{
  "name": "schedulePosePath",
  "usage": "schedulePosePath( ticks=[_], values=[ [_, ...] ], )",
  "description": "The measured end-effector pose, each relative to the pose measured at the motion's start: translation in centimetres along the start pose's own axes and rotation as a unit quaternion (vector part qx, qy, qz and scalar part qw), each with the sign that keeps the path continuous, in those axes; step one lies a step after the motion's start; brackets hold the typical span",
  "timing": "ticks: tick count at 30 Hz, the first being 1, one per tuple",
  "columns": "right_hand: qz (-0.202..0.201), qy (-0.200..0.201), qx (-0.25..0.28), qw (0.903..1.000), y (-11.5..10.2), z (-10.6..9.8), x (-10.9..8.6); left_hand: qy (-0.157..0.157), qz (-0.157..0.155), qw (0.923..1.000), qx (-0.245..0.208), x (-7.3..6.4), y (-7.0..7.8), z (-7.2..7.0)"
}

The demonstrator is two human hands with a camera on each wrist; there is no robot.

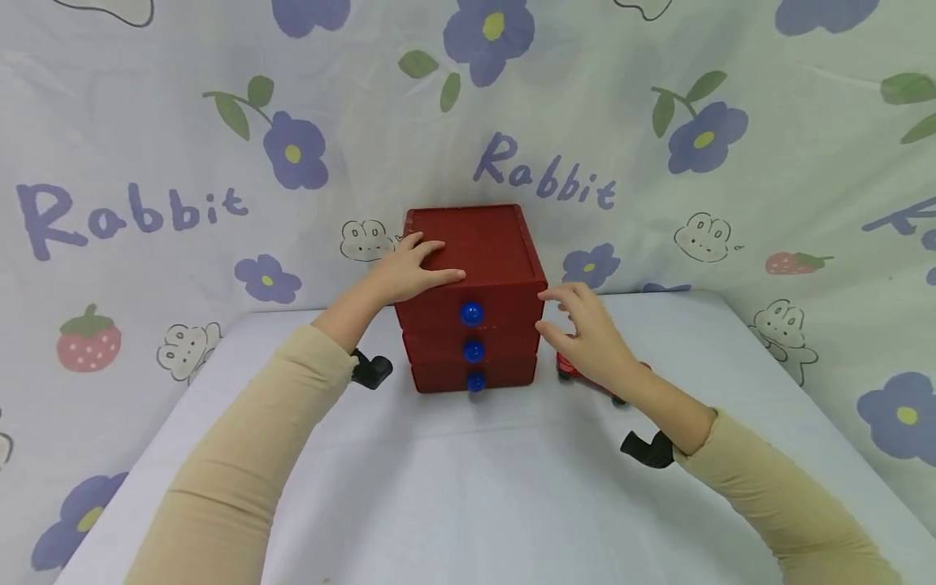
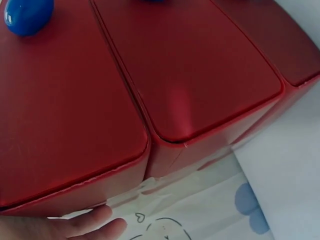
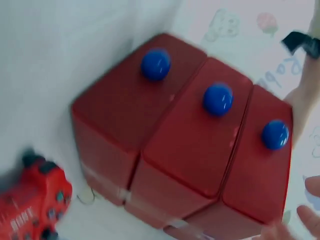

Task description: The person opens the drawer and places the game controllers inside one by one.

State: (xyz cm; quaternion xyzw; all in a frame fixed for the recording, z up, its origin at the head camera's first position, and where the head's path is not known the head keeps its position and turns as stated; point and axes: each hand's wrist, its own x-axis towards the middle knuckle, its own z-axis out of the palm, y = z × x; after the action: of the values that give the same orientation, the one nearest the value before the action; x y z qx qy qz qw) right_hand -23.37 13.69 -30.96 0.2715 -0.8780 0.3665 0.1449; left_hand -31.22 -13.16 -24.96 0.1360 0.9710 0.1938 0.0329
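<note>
A red cabinet [image 1: 471,244] of three stacked drawers stands on the table, each drawer front with a round blue knob [image 1: 472,314]. My left hand [image 1: 405,272] lies on the cabinet's top left edge, fingers spread and thumb stretched toward the front. In the left wrist view, fingers of that hand [image 2: 85,225] show beside the cabinet's side. Close to the upper right side hovers my right hand [image 1: 592,337], fingers loosely bent and holding nothing; whether the fingertips touch the cabinet I cannot tell. All drawers look pushed in.
Partly hidden behind the right hand is a red toy vehicle [image 1: 578,370] with dark wheels, right of the cabinet; it also appears in the right wrist view. White cloth covers the table [image 1: 453,487]. A patterned curtain [image 1: 380,106] hangs behind the cabinet.
</note>
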Motion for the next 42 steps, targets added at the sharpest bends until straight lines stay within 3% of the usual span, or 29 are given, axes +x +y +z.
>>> schedulePosePath(
  ticks=[6, 12, 18, 25, 32, 38, 42],
  values=[
    [0.008, -0.006, 0.073, 0.9973, 1.0, 3.8, -1.5, -0.001, 0.0, 1.0, -0.002, -0.2, 0.0, -0.2],
    [0.044, -0.038, 0.088, 0.9944, 2.6, 7.9, -2.1, -0.005, -0.002, 1.0, 0.002, -0.1, 0.3, -0.1],
    [0.074, -0.07, 0.117, 0.9879, 4.0, 10.3, -1.7, -0.004, -0.002, 1.0, -0.002, 0.0, 0.3, 0.1],
    [0.049, -0.111, 0.093, 0.9882, 4.2, 11.7, -1.2, -0.001, 0.002, 1.0, -0.004, 0.0, 0.4, 0.3],
    [0.076, -0.129, 0.06, 0.987, 3.7, 12.8, -0.5, 0.003, 0.0, 1.0, -0.008, 0.1, 0.2, 0.4],
    [0.075, -0.136, 0.021, 0.9877, 3.5, 13.4, 0.4, 0.006, 0.0, 0.9999, -0.015, 0.0, 0.1, 0.3],
    [0.061, -0.167, 0.0, 0.984, 3.7, 13.7, 1.2, 0.008, -0.001, 0.9998, -0.016, 0.1, -0.2, 0.3]
  ],
)
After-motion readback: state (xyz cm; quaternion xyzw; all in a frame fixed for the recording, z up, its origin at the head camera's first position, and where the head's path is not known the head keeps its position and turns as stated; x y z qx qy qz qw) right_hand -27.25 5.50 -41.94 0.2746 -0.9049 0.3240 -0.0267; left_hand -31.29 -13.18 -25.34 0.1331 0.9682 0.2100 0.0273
